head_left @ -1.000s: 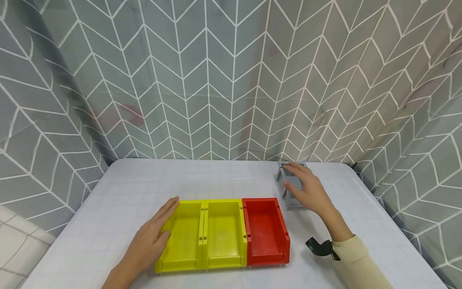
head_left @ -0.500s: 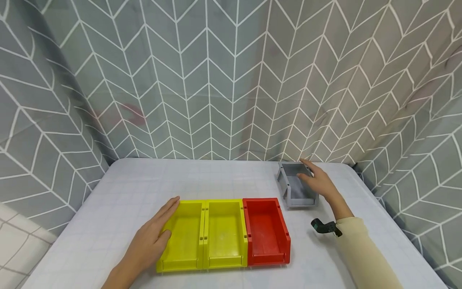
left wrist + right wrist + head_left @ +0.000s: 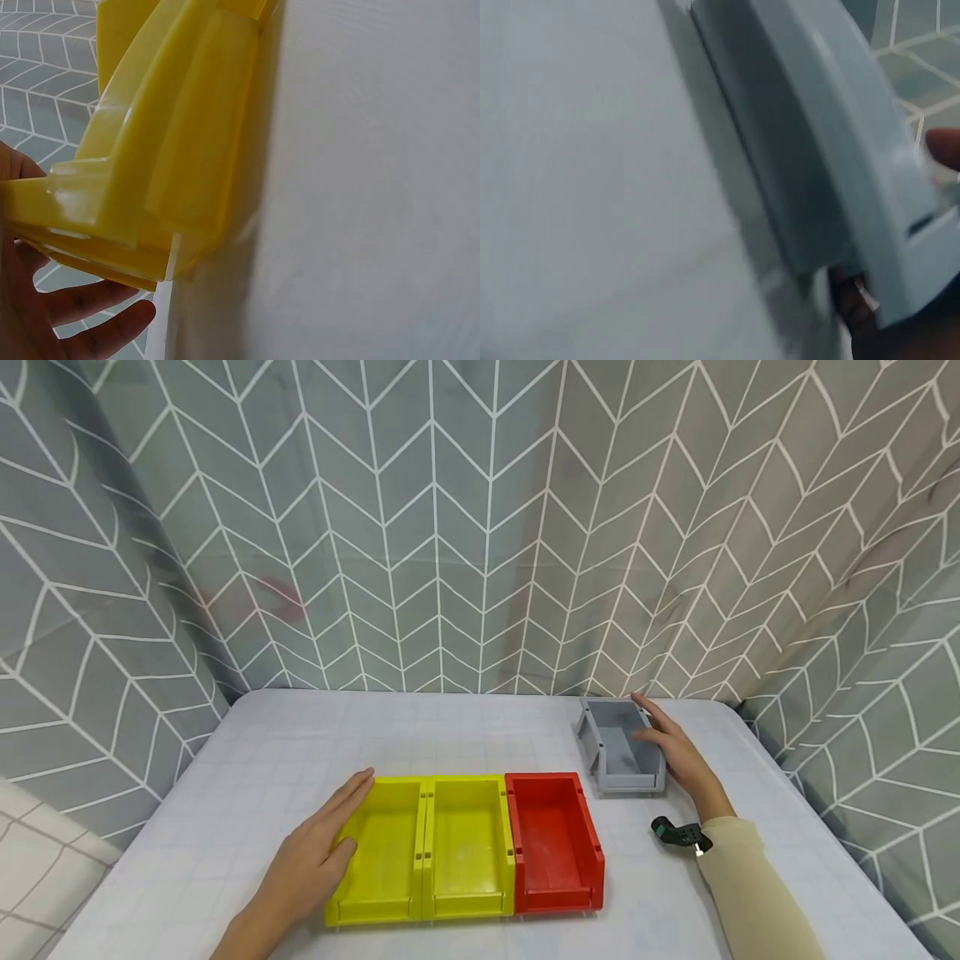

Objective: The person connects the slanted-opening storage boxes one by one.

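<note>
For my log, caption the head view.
Left hand at leftmost yellow bin, right hand at gray bin beyond red bin.

From my end I can read no text, label, brand, number or sign in any view

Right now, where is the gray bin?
In the head view, the gray bin is toward the back right of the table, behind and right of the red bin, with the right hand at its right side.
</note>
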A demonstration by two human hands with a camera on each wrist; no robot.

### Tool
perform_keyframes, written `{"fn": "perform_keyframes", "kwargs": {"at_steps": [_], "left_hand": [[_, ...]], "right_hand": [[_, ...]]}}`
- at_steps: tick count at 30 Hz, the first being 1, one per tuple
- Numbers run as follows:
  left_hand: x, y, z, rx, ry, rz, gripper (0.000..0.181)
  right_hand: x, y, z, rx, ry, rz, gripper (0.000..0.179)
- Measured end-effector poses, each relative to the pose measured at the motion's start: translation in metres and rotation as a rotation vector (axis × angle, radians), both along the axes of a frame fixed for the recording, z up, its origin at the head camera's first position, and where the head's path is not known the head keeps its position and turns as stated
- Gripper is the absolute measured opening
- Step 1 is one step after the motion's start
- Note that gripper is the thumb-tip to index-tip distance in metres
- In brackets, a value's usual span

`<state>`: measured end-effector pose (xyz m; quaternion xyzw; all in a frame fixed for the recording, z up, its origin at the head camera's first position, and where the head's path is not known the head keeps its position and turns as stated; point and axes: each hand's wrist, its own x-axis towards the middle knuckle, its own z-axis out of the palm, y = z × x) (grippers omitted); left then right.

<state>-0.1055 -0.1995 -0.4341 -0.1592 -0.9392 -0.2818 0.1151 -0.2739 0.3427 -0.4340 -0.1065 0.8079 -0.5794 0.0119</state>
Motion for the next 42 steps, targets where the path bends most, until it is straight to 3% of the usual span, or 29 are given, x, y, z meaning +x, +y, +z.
{"fn": "perform_keyframes", "kwargs": {"at_steps": [5, 13, 18, 26, 29, 36, 42], "left_hand": [[-0.001, -0.001, 0.001, -0.010, -0.012, 0.007, 0.074], [-0.001, -0.001, 0.002, 0.001, -0.009, 0.003, 0.075], [-0.001, -0.001, 0.001, 0.002, -0.012, 0.004, 0.076], [-0.001, -0.002, 0.001, -0.003, -0.005, 0.004, 0.075], [-0.001, -0.002, 0.001, -0.004, -0.006, 0.003, 0.075], [-0.001, -0.005, 0.003, 0.005, -0.015, 0.008, 0.074], [-0.002, -0.009, 0.003, 0.011, -0.014, 0.014, 0.073]], "right_hand": [[0.000, 0.005, -0.011, -0.074, 0.026, 0.016, 0.070], [0.003, 0.001, -0.017, -0.088, 0.040, -0.019, 0.072], [0.004, -0.003, -0.017, -0.074, 0.095, -0.077, 0.070], [0.018, -0.017, 0.000, -0.026, 0.229, -0.138, 0.065], [0.024, -0.021, 0.006, -0.030, 0.234, -0.167, 0.065], [0.025, -0.015, 0.003, -0.019, 0.236, -0.194, 0.068], [0.039, -0.021, 0.016, -0.006, 0.254, -0.189, 0.069]]}}
